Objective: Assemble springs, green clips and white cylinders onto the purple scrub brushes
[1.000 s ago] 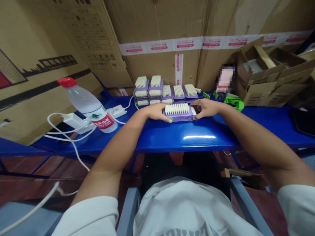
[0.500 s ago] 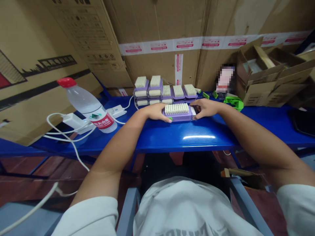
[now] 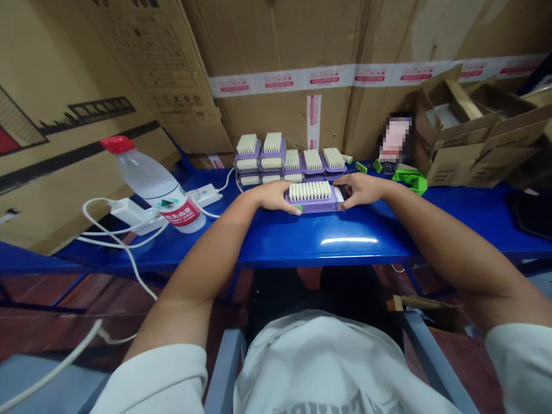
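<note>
Between my two hands, just above or on the blue table, is a purple brush head (image 3: 314,205) with cream bristles facing up. My left hand (image 3: 276,196) grips its left end, the thumb lying along the near side by a green part. At the other end, my right hand (image 3: 359,190) closes on the white piece with thumb and fingers. Some fingers of both hands are hidden behind the brush head. Behind it, several similar purple brush heads (image 3: 271,155) stand in a row, with two stacked higher at the left.
A red-capped water bottle (image 3: 181,213) stands left, beside a white power strip (image 3: 207,195) and white cables. To the right are a green plastic part (image 3: 409,180), a phone (image 3: 394,140) leaning upright, and open cardboard boxes (image 3: 466,155). Large cardboard sheets (image 3: 276,52) back the blue table (image 3: 302,244).
</note>
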`<state>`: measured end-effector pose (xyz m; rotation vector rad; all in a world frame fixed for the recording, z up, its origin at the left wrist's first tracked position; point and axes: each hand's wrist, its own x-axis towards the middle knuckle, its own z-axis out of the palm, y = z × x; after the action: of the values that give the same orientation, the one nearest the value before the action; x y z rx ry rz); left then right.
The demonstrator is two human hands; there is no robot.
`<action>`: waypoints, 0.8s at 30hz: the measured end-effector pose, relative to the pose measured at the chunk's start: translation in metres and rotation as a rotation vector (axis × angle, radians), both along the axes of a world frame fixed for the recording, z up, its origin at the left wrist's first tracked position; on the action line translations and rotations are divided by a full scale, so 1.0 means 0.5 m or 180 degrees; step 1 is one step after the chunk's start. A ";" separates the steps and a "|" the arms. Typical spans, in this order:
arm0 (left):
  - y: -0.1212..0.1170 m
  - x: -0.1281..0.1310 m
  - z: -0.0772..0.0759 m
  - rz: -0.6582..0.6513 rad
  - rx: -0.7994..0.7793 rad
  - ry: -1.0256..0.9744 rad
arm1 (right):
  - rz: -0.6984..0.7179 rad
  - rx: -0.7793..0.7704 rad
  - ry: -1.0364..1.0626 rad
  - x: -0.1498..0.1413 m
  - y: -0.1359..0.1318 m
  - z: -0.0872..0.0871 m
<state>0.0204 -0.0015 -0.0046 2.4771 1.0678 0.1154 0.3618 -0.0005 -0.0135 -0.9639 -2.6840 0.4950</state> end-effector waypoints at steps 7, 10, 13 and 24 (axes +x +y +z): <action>0.005 -0.003 -0.003 -0.0022 0.0074 -0.0005 | 0.0055 -0.0056 -0.0006 0.006 0.008 -0.007; 0.006 -0.003 -0.005 -0.0004 0.0054 -0.0028 | 0.0022 -0.0092 -0.0005 0.006 0.008 -0.007; 0.005 -0.002 -0.005 -0.0015 0.0017 -0.0071 | 0.0064 -0.0074 0.0040 0.005 0.007 -0.007; 0.000 0.001 0.001 0.0010 0.0002 -0.0014 | -0.0147 -0.0139 -0.0086 -0.001 0.000 -0.001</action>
<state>0.0210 -0.0017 -0.0042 2.4747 1.0701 0.1220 0.3612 -0.0003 -0.0141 -1.0493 -2.6785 0.5369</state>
